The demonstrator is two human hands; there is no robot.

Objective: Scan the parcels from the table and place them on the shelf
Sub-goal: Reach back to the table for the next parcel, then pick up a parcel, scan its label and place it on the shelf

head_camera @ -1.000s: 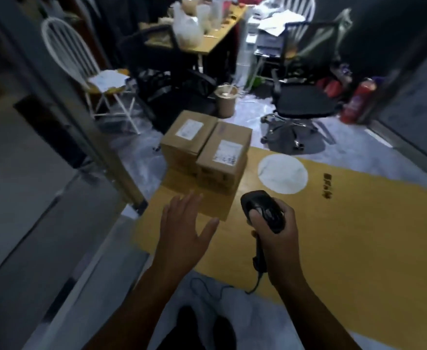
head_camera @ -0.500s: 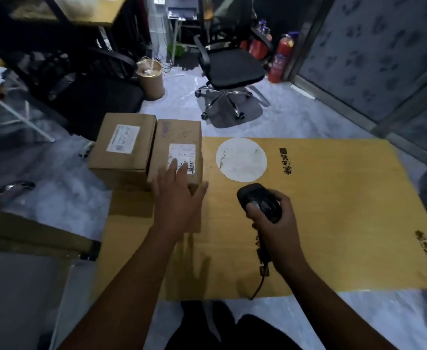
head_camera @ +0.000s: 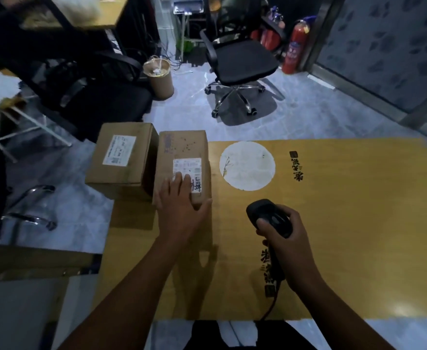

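Cardboard parcels are set at the far left of the bench (head_camera: pixel 346 223): the left parcel (head_camera: pixel 121 160) (label up) just beside the right parcel (head_camera: pixel 182 147), which is pressed by the left hand (head_camera: pixel 179 208), fingers (head_camera: pixel 179 180) straight. Rightward, a scanner (head_camera: pixel 270 215) is gripped in the curled fingers of the right hand (head_camera: pixel 290 246).

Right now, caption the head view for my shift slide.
Left hand rests flat on the parcel by the white circle; right hand grips the scanner over the yellow table.
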